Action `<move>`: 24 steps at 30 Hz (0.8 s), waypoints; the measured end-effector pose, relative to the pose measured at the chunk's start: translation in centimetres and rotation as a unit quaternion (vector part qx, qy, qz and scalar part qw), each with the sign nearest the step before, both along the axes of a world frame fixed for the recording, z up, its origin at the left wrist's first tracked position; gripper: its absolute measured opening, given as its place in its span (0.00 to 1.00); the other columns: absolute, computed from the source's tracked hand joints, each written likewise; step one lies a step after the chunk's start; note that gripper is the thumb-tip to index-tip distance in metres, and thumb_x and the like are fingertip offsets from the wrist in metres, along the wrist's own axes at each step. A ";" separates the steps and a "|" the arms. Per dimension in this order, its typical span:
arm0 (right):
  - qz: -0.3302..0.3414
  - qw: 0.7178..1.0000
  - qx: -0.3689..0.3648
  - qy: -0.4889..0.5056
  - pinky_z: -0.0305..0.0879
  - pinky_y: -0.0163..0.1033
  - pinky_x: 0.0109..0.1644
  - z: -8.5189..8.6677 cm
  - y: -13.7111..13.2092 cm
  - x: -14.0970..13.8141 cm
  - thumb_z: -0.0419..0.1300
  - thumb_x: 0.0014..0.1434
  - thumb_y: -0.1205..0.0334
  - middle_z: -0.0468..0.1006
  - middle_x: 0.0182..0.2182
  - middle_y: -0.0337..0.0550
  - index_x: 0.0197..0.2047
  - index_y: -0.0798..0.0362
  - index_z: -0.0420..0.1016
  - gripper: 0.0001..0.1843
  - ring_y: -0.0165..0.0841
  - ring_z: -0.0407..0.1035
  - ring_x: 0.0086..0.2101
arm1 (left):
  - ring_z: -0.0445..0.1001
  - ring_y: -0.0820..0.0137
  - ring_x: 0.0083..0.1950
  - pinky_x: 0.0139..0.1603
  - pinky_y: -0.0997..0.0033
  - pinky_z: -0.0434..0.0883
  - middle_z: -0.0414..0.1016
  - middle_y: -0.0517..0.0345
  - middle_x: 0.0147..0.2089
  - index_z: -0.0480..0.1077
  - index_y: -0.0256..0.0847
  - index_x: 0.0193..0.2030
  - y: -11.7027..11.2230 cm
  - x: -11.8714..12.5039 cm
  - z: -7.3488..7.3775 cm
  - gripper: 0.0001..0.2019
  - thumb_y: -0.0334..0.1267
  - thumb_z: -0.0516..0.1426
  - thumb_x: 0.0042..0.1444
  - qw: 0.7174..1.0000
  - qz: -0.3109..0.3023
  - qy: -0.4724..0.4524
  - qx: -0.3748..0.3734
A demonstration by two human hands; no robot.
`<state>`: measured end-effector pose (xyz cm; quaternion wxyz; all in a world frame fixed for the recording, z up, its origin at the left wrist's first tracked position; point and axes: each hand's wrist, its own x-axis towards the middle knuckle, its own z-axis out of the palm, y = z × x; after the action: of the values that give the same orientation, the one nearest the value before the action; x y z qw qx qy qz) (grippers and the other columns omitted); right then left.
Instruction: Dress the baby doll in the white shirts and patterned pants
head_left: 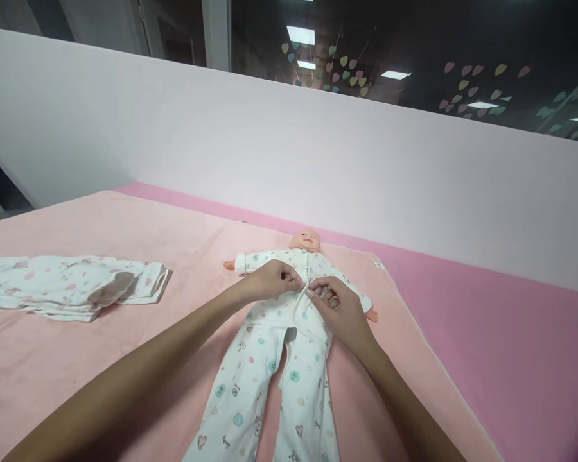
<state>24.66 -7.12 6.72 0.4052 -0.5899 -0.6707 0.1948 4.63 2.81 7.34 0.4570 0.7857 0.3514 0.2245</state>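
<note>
A baby doll (306, 241) lies on its back on a peach blanket (125, 359), dressed in a white printed top (289, 266) and matching trousers (250, 391). Both of my hands meet over the doll's chest. My left hand (274, 280) is closed in a pinch on one white tie string (302, 298) of the top. My right hand (334, 305) pinches the other end of the tie. The strings hang in a loop between my fingers, above the doll's waist.
A folded white printed garment (72, 285) lies on the blanket at the left. A pink sheet (501, 359) shows beyond the blanket on the right. A white wall panel (318, 147) runs along the far edge, with dark glass above it.
</note>
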 end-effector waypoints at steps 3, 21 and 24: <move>-0.005 1.000 0.013 0.007 0.67 0.41 0.36 -0.5 0.2 0.1 0.64 0.64 0.49 0.82 0.43 0.43 0.43 0.47 0.80 0.12 0.34 0.68 0.30 | 0.61 0.73 0.27 0.27 0.72 0.57 0.64 0.60 0.25 0.82 0.37 0.38 0.2 0.0 -0.1 0.18 0.51 0.62 0.56 1.000 -0.005 -0.008 -0.013; -0.067 0.990 0.106 -0.069 0.65 0.40 0.37 -2.8 -0.4 -1.8 0.58 0.69 0.61 0.77 0.41 0.41 0.43 0.48 0.72 0.02 0.32 0.65 0.29 | 0.63 0.72 0.28 0.29 0.71 0.56 0.66 0.62 0.27 0.78 0.38 0.34 -3.0 1.5 -0.4 0.14 0.49 0.64 0.55 0.994 0.097 -0.003 0.056; -0.061 0.996 0.064 -0.022 0.65 0.40 0.37 -2.7 0.0 -1.2 0.63 0.66 0.55 0.78 0.42 0.39 0.43 0.47 0.73 0.07 0.30 0.64 0.27 | 0.64 0.72 0.28 0.29 0.71 0.57 0.67 0.62 0.26 0.78 0.39 0.34 -2.9 1.6 -0.8 0.14 0.48 0.62 0.57 0.994 0.094 -0.018 0.054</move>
<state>23.45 -7.11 3.99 0.4382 -0.6067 -0.6535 0.1135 6.21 -0.13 6.53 0.3972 0.7686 0.4022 0.2993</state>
